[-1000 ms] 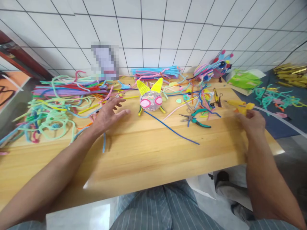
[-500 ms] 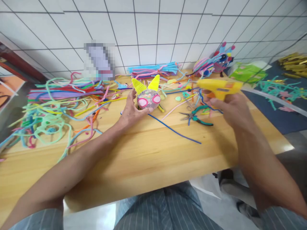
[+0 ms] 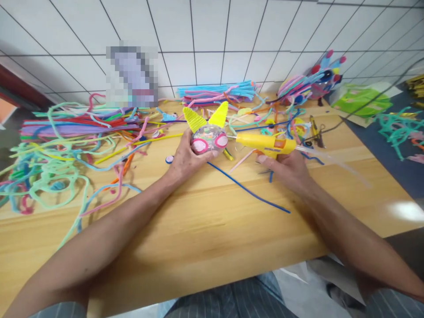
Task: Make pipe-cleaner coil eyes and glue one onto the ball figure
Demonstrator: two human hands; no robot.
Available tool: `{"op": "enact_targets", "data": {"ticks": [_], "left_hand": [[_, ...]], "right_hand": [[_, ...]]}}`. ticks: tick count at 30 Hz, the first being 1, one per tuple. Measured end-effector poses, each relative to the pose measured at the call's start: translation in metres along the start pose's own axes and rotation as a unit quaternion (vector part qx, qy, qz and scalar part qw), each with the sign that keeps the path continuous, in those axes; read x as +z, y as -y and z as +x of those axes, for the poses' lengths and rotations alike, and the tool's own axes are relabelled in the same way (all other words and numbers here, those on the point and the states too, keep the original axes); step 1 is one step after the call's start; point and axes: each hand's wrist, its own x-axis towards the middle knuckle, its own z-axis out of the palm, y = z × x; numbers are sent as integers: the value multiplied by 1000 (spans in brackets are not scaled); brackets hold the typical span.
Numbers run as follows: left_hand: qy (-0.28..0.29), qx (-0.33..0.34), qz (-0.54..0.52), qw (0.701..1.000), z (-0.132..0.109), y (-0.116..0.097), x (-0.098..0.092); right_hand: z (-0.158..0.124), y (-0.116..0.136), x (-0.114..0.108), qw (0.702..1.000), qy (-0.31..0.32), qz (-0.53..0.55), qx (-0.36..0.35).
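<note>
My left hand (image 3: 191, 155) is wrapped round the left and lower side of a clear plastic ball (image 3: 211, 132). The ball bears two yellow pointed ears (image 3: 218, 115) and two pink oval eyes (image 3: 200, 145). In my right hand (image 3: 288, 165) is a yellow hot glue gun (image 3: 261, 142), its nozzle pointing left close to the ball's right side; whether it touches cannot be made out. A clear glue stick (image 3: 334, 164) juts from the gun's back. A blue pipe cleaner (image 3: 248, 189) runs along the table from below the ball.
Tangled pipe cleaners (image 3: 62, 176) cover the table's left side, with a blue bundle (image 3: 218, 92) by the tiled wall. A colourful pipe-cleaner figure (image 3: 321, 84) and a green package (image 3: 361, 104) stand back right. A dark cord (image 3: 367, 102) crosses the right. A pixelated object (image 3: 134, 77) leans left.
My right hand has brought the glue gun left and down, so its nozzle is now beside the ball. The pliers are now mostly hidden behind that hand. My left hand keeps its hold.
</note>
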Motion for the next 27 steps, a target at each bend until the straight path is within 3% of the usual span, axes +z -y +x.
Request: {"op": "enact_targets", "data": {"ticks": [6,11,17,27], "left_hand": [[-7,-6,-62,998,-2,5,2],[-6,-16,-56,998,-4,1,1],[4,-13,-55,998,-4,-2,-1],[-1,20,-58,998,-4,11,1]], "right_hand": [[-8,-4,8,990,7,-131,-61],[-6,-9,10,978,5,-172,-119],[-8,-9,11,978,24,-172,-115],[-11,-11,13,977,24,-182,-107]]}}
